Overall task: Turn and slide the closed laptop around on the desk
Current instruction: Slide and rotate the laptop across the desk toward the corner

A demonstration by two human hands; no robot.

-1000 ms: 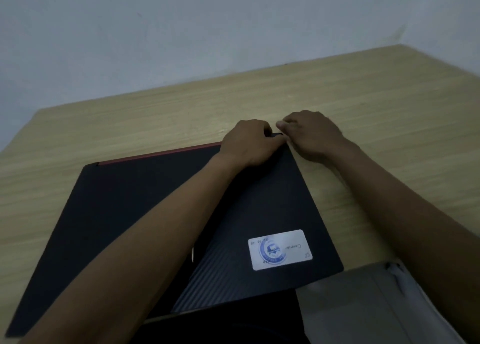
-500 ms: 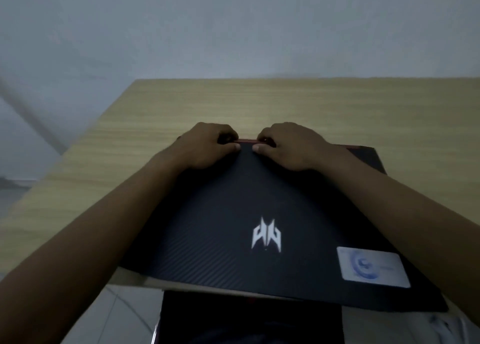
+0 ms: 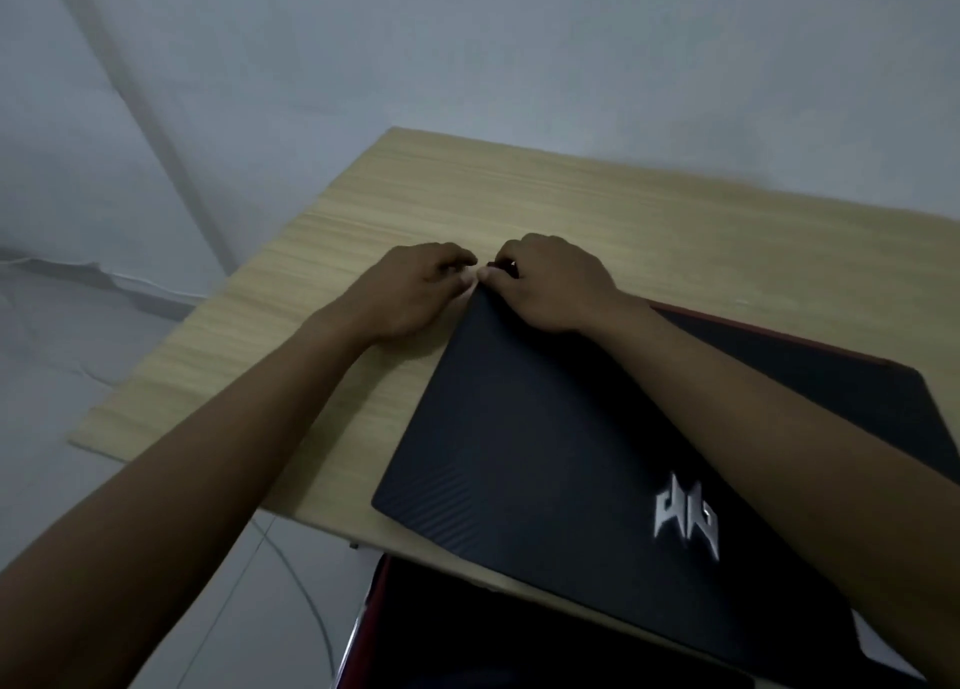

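The closed black laptop [image 3: 545,459] lies skewed on the light wooden desk [image 3: 519,194], one corner pointing away from me. A silver logo shows on its lid at the right, and a red strip runs along its far right edge. Its near edge sticks out over the desk's front edge. My left hand [image 3: 415,288] rests on the desk just left of the far corner, fingers curled against it. My right hand [image 3: 550,283] lies on the lid at that same corner, fingers pinching the edge. The two thumbs nearly touch.
The desk's left edge and front left corner [image 3: 83,439] are close by, with grey floor and a thin cable [image 3: 306,600] below. A dark seat with red trim [image 3: 467,631] sits under the desk's front edge. A pale wall stands behind.
The laptop has turned so its far left corner now points away from me, and it sits further right on the desk. Both hands stayed together, now at that corner. The camera swung left.
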